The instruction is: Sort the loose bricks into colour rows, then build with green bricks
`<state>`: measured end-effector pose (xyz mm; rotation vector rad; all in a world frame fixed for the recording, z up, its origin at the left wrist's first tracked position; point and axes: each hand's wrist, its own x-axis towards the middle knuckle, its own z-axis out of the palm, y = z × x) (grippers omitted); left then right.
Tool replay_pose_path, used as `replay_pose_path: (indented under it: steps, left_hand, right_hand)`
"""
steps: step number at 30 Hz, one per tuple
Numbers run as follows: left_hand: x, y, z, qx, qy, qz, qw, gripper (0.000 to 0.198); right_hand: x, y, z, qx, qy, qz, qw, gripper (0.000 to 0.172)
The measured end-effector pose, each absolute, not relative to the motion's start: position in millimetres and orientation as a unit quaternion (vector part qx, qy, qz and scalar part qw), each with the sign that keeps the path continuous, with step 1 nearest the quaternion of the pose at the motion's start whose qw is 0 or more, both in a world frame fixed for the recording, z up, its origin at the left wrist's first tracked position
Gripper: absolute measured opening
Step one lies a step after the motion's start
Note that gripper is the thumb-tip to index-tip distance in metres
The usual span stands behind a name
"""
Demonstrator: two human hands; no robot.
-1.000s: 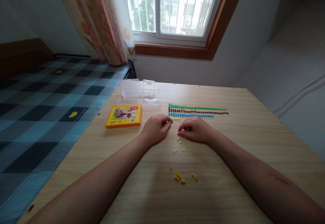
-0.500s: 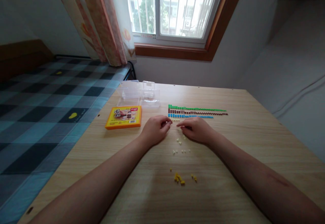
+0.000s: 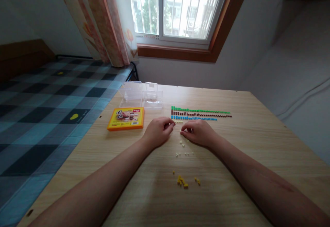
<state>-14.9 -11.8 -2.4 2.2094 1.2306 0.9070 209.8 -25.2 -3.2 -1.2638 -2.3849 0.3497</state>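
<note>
My left hand rests on the table with thumb and fingers pressed together at the left end of a short row of cream blocks. Whatever may be between those fingertips is too small to make out. My right hand is closed in a pinch just right of it, with a tiny pale block showing at the fingertips. Beyond both hands run three long rows of small blocks: green, brown and blue. Nearer me lie loose cream blocks and a cluster of yellow blocks.
A yellow-orange box with printed pictures lies left of my left hand. Behind it stand open clear plastic cases. The wooden table adjoins a bed with a checked cover; a window is ahead.
My right hand's fingertips have drawn together and shifted slightly towards me, onto a pale block. My left hand has stayed in nearly the same place.
</note>
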Motion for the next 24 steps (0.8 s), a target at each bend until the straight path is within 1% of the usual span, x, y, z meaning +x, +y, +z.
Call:
replay_pose_path:
  steps: [6,12,24]
  left_hand:
    - [-15,-12,-2,0.8,0.449,0.327,0.225,0.016]
    - [-15,-12,-2,0.798,0.452,0.327,0.228,0.015]
    - [-14,-12,-1,0.798,0.454,0.324,0.229,0.015]
  right_hand:
    - [214,-22,-4,-0.459,-0.858,0.112,0.203,0.011]
    - [222,-12,-5,-0.515,-0.829,0.068,0.208,0.017]
    - [219,-7,-8,-0.537,-0.818,0.061,0.196,0.019]
